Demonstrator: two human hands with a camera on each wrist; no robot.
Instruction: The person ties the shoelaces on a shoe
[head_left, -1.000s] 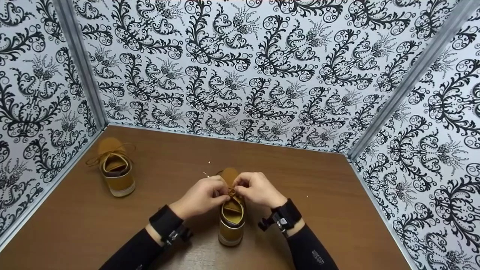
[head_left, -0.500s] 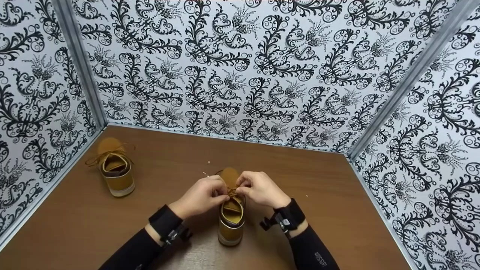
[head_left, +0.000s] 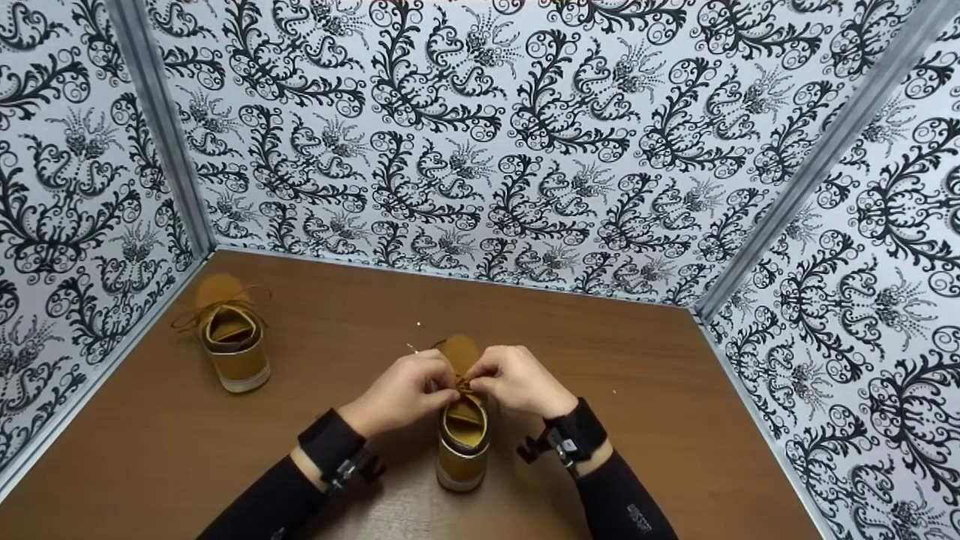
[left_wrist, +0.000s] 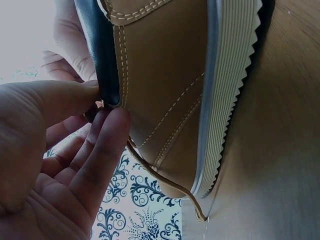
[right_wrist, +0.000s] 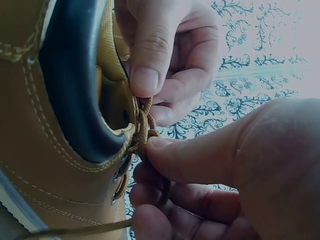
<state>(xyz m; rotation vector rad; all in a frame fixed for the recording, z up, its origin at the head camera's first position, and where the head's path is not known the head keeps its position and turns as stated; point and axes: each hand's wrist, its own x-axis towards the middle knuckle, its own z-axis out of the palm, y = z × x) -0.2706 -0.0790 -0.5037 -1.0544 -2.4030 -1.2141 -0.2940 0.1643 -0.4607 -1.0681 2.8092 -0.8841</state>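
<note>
A tan lace-up shoe [head_left: 460,469] with a dark padded collar stands upright on the table, toe pointing away from me. My left hand [head_left: 405,391] pinches the shoelace [right_wrist: 144,125] between thumb and fingers, over the tongue on the left. From the right side, my right hand [head_left: 519,381] pinches the lace close to the knot, its thumb against the loops. In the right wrist view a strand runs from under the right fingers across the shoe's side. One lace end [left_wrist: 167,179] hangs down past the toe in the left wrist view. The fingers partly hide the knot.
A second tan shoe [head_left: 238,367], its lace tied in a bow [head_left: 223,306], stands at the table's back left. Patterned panels [head_left: 465,135] enclose the brown table [head_left: 600,465] at the back and both sides. Small white specks lie beyond the near shoe.
The right hand shifted a little to the right, away from the knot, then came back in to the lace. My left hand and both shoes have stayed in place.
</note>
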